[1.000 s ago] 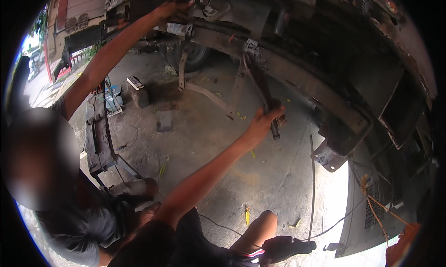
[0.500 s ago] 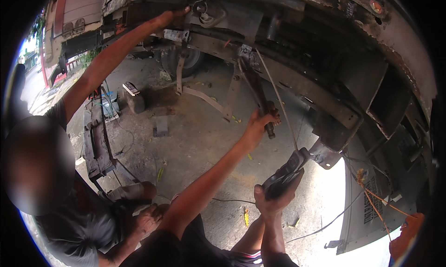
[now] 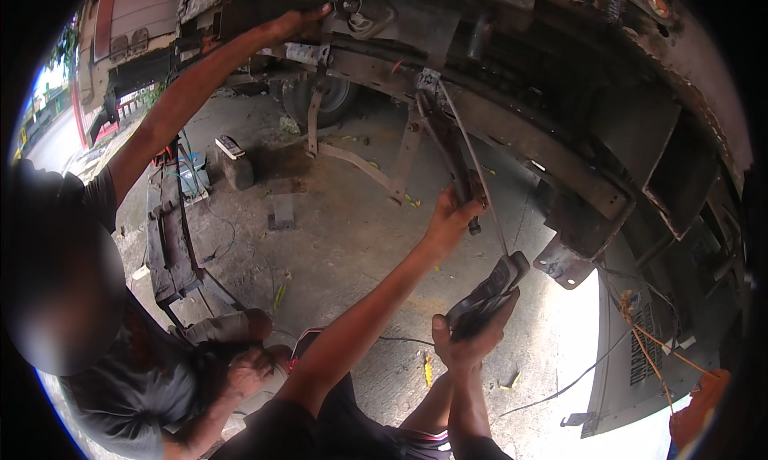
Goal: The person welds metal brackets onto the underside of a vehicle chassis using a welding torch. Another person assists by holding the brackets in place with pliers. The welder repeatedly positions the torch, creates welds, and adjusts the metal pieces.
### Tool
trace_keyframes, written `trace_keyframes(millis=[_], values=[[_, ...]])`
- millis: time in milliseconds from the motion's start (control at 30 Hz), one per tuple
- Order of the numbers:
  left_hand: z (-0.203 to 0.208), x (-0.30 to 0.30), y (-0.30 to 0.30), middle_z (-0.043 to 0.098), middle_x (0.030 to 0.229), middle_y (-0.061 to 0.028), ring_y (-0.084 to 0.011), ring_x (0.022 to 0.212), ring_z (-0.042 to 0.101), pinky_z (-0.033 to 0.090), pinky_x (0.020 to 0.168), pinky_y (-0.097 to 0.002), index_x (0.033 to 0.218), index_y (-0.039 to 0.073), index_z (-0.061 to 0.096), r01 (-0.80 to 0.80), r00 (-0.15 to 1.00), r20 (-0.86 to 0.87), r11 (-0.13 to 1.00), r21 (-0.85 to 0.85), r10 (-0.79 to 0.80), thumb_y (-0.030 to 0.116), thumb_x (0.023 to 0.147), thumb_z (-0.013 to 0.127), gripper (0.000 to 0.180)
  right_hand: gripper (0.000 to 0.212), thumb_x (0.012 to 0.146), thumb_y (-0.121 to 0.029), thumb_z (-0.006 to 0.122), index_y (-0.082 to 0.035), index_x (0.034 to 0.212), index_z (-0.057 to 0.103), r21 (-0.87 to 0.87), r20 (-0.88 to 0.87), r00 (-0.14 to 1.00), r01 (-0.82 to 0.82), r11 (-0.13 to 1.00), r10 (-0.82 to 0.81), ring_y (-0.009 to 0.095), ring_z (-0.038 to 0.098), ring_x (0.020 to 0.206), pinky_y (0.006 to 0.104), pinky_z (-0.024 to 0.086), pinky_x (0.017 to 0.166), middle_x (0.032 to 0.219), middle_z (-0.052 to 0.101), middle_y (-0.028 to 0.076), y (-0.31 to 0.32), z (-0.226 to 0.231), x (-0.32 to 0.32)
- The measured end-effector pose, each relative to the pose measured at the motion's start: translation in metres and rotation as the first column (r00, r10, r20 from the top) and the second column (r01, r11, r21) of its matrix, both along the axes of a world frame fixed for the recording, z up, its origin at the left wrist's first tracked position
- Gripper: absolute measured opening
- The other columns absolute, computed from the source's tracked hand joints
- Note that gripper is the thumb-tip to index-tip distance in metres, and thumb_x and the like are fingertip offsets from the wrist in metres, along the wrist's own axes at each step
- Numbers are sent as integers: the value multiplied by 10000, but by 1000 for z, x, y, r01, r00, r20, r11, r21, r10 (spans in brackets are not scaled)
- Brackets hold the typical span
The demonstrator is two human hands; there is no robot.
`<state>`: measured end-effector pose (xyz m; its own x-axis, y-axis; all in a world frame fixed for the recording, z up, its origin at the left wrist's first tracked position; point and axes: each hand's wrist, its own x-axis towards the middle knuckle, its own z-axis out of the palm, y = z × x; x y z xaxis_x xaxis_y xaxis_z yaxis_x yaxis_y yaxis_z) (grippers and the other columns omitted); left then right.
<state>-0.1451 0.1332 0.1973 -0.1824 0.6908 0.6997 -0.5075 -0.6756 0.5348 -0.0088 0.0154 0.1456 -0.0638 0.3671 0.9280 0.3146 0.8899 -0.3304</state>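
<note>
My left hand (image 3: 454, 216) is wrapped around the lower part of long, dark, rusty locking pliers (image 3: 445, 144), with a knob at their lower end. Their upper end meets a small metal piece (image 3: 429, 79) at the lower edge of the rusty beam (image 3: 512, 128). In my right hand (image 3: 472, 344) is a black welding electrode holder (image 3: 486, 294). A thin welding rod (image 3: 478, 160) slants from its jaw up toward that metal piece; whether the tip touches it, I cannot tell.
At left, a co-worker's raised hand (image 3: 312, 18) touches the vehicle's underside; their other hand (image 3: 252, 372) is low. A metal frame (image 3: 172, 244), a stone block (image 3: 234, 170) and a hanging bent strap (image 3: 352, 166) stand beyond. A bracket (image 3: 564, 264) and orange cord (image 3: 648, 338) are at right.
The view has shifted slightly. My left hand and the pliers' lower end sit closer to the welding rod. The co-worker has leaned a little, arm still raised.
</note>
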Motion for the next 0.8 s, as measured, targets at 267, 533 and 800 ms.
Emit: trace_keyframes(millis=[267,533,800], values=[[-4,-2,4,538,1038,-41,-166,1000,584,463,902,-333,1222,35,466,-27,999,-34,999,20,28,146,894,623,380,1213,694,-541,820,157,1437,160,-144,-43,999,-28,989,22,176,619,677,270,504,577,861,616,115,-6,1,-1],[-4,2,3,536,1049,-43,-169,1004,587,464,908,-338,1230,32,464,-13,1000,1,999,53,13,164,895,630,396,1229,680,-489,853,156,1439,133,-79,-51,998,-52,996,48,138,597,609,243,485,518,825,610,100,-6,-1,2],[-6,2,4,529,1084,-43,-171,1020,583,464,916,-341,1238,30,464,-27,1000,-11,999,25,27,187,904,642,410,1225,693,-501,839,158,1441,128,-83,1,1000,-13,996,13,165,630,636,245,500,522,830,622,123,-5,3,0]])
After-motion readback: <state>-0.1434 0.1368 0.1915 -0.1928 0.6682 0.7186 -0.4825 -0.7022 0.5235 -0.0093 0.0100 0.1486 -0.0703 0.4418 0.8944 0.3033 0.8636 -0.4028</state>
